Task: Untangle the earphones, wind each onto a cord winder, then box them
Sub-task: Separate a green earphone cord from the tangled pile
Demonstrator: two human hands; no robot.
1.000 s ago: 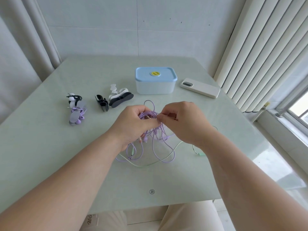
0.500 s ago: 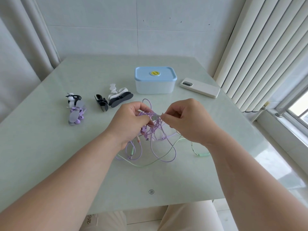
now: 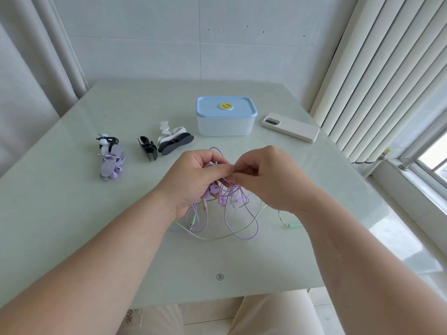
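A tangle of purple and pale green earphone cords (image 3: 232, 213) hangs between my hands above the middle of the table. My left hand (image 3: 193, 180) grips the bundle with purple earbuds showing under its fingers. My right hand (image 3: 268, 177) pinches a purple strand at the top of the tangle, fingertips touching my left thumb. Loops and a green plug (image 3: 294, 224) lie on the table below. A purple earphone wound on a grey winder (image 3: 110, 165) lies at the left. Black and white empty winders (image 3: 167, 141) sit behind my left hand. The blue-lidded box (image 3: 226, 117) stands shut at the back.
A white phone (image 3: 290, 126) lies right of the box. The pale glass table (image 3: 72, 226) ends close to my legs at the front edge. Curtains hang at the left, vertical blinds and a window sill at the right.
My hands have closed together again over the tangle. The right hand moved left until its fingertips met my left thumb, and the cord loops below shifted a little.
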